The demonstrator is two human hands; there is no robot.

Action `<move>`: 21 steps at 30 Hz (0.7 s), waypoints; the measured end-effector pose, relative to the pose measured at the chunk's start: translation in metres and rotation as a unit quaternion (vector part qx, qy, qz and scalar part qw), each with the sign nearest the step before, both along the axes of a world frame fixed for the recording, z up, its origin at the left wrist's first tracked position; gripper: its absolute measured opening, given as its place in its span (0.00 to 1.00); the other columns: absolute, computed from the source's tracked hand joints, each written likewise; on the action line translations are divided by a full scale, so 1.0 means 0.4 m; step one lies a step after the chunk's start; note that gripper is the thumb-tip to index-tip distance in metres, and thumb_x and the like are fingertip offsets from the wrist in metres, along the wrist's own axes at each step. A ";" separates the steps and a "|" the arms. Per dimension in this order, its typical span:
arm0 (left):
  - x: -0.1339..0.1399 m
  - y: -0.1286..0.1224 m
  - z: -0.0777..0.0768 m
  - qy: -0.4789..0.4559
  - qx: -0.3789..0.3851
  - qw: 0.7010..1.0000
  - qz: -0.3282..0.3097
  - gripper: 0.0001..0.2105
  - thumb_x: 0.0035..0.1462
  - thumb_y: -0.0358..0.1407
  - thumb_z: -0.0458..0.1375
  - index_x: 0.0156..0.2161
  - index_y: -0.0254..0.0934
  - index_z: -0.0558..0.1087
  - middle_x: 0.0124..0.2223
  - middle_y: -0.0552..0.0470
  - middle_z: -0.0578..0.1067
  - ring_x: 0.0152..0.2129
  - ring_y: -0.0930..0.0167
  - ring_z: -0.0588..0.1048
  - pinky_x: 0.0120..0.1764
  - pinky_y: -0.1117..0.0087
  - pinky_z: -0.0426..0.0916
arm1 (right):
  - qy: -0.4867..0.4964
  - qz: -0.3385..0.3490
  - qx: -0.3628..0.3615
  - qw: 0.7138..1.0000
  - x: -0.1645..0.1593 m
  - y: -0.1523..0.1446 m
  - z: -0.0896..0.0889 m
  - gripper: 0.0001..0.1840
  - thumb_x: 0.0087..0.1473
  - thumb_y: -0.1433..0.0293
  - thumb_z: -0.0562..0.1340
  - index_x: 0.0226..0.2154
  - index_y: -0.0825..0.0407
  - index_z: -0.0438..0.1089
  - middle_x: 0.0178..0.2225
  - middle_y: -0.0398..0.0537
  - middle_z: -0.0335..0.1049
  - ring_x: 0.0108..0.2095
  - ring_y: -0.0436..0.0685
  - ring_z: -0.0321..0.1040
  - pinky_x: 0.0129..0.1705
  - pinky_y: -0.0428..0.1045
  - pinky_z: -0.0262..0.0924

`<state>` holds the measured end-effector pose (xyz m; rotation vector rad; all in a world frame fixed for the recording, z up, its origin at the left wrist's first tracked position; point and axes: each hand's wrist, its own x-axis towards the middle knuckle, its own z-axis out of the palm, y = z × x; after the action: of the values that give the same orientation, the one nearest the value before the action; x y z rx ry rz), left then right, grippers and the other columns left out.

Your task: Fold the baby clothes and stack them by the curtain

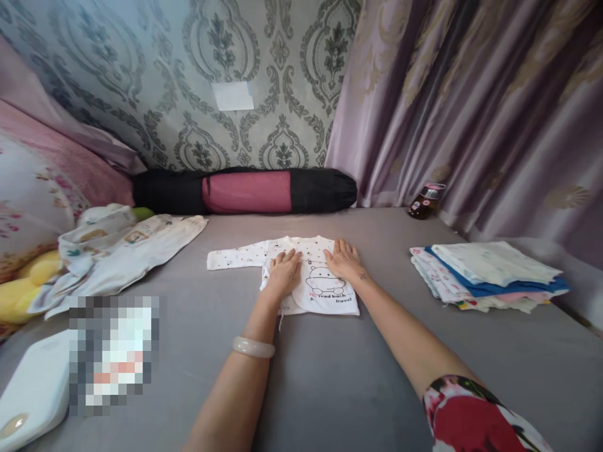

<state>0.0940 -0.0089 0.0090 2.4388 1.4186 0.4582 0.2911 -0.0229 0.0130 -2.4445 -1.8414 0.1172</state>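
So, L hand point(284, 274) + R hand point(345, 258): 2, flat, fingers narrowly parted
shirt point(313, 276): 1, under both
bottle point(424, 202): 1, nr curtain point(452, 94)

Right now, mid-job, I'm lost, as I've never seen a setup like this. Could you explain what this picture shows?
There's no machine here: these are a person's own bare hands. The single picture comes from a camera worn on that person's head, looking forward and down.

The left hand and right hand both lie on a small white printed top, spread on a grey surface. Neither appears to grip anything.

To the right sits a pile of folded cloths, with a dark jar farther back. To the left lies a loose printed cloth. A black-and-pink roll runs along the back. One patch at lower left is pixelated, so I can't tell what it hides.
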 end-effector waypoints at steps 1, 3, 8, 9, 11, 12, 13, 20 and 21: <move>0.000 -0.001 0.005 0.002 -0.003 1.000 0.000 0.20 0.63 0.36 0.44 0.59 0.43 0.64 0.64 0.45 0.62 0.60 0.53 0.58 0.57 0.47 0.54 | -0.003 0.004 0.004 1.000 -0.005 0.003 0.005 0.38 0.64 0.56 0.40 0.65 0.69 0.46 0.67 0.65 0.40 0.67 0.66 0.37 0.65 0.61 0.31; 0.000 -0.002 0.018 0.002 -0.006 1.000 0.001 0.20 0.63 0.37 0.45 0.59 0.43 0.64 0.64 0.45 0.62 0.60 0.54 0.57 0.57 0.47 0.54 | -0.007 0.036 0.022 0.999 -0.018 0.012 0.012 0.37 0.64 0.56 0.39 0.65 0.68 0.47 0.68 0.64 0.39 0.67 0.65 0.34 0.66 0.61 0.27; -0.014 0.002 0.049 -0.006 -0.022 1.000 0.021 0.20 0.63 0.38 0.46 0.59 0.43 0.64 0.65 0.45 0.62 0.61 0.54 0.57 0.57 0.47 0.54 | 0.010 0.123 0.013 0.992 -0.035 0.040 0.008 0.34 0.65 0.56 0.39 0.66 0.57 0.47 0.68 0.58 0.40 0.68 0.62 0.34 0.66 0.61 0.27; -0.020 0.005 0.052 -0.012 -0.026 0.999 0.028 0.20 0.63 0.38 0.46 0.58 0.42 0.65 0.64 0.45 0.62 0.61 0.54 0.57 0.57 0.47 0.54 | 0.013 0.123 0.006 0.992 -0.033 0.044 0.005 0.34 0.65 0.56 0.39 0.66 0.56 0.47 0.68 0.57 0.41 0.68 0.63 0.35 0.66 0.62 0.29; -0.034 0.015 0.051 -0.029 -0.031 0.998 0.047 0.19 0.63 0.38 0.47 0.57 0.42 0.66 0.64 0.45 0.63 0.60 0.55 0.57 0.57 0.48 0.56 | 0.018 0.121 -0.002 0.993 -0.026 0.048 -0.002 0.34 0.65 0.55 0.39 0.67 0.54 0.47 0.68 0.55 0.41 0.67 0.63 0.36 0.65 0.62 0.31; -0.043 0.021 0.048 -0.041 -0.030 0.997 0.057 0.19 0.62 0.37 0.48 0.57 0.42 0.67 0.63 0.45 0.64 0.60 0.56 0.59 0.57 0.49 0.56 | 0.020 0.120 -0.003 0.993 -0.023 0.048 -0.005 0.34 0.65 0.55 0.38 0.67 0.53 0.46 0.68 0.55 0.41 0.67 0.63 0.36 0.65 0.62 0.31; -0.052 0.028 0.043 -0.054 -0.027 0.996 0.066 0.18 0.62 0.37 0.48 0.56 0.42 0.68 0.62 0.46 0.65 0.59 0.56 0.60 0.57 0.50 0.57 | 0.021 0.120 -0.003 0.993 -0.021 0.047 -0.006 0.34 0.65 0.55 0.38 0.67 0.53 0.46 0.68 0.55 0.41 0.67 0.62 0.36 0.65 0.62 0.31; -0.120 0.072 0.027 -0.142 -0.028 0.982 0.125 0.19 0.59 0.35 0.50 0.54 0.35 0.70 0.52 0.42 0.74 0.48 0.62 0.71 0.53 0.58 0.64 | 0.026 0.120 0.000 0.992 -0.022 0.043 -0.009 0.34 0.65 0.55 0.37 0.67 0.53 0.45 0.69 0.54 0.39 0.68 0.61 0.34 0.66 0.62 0.29; -0.129 0.074 0.031 -0.151 -0.036 0.978 0.140 0.19 0.59 0.36 0.50 0.54 0.34 0.70 0.50 0.42 0.75 0.45 0.62 0.72 0.52 0.59 0.65 | 0.027 0.120 -0.001 0.992 -0.022 0.043 -0.009 0.34 0.64 0.55 0.37 0.67 0.53 0.45 0.69 0.54 0.39 0.68 0.62 0.34 0.66 0.62 0.29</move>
<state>0.0425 0.0208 0.0214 2.0133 1.6124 0.7887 0.2821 -0.0057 0.0095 -2.1876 -2.1032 0.1962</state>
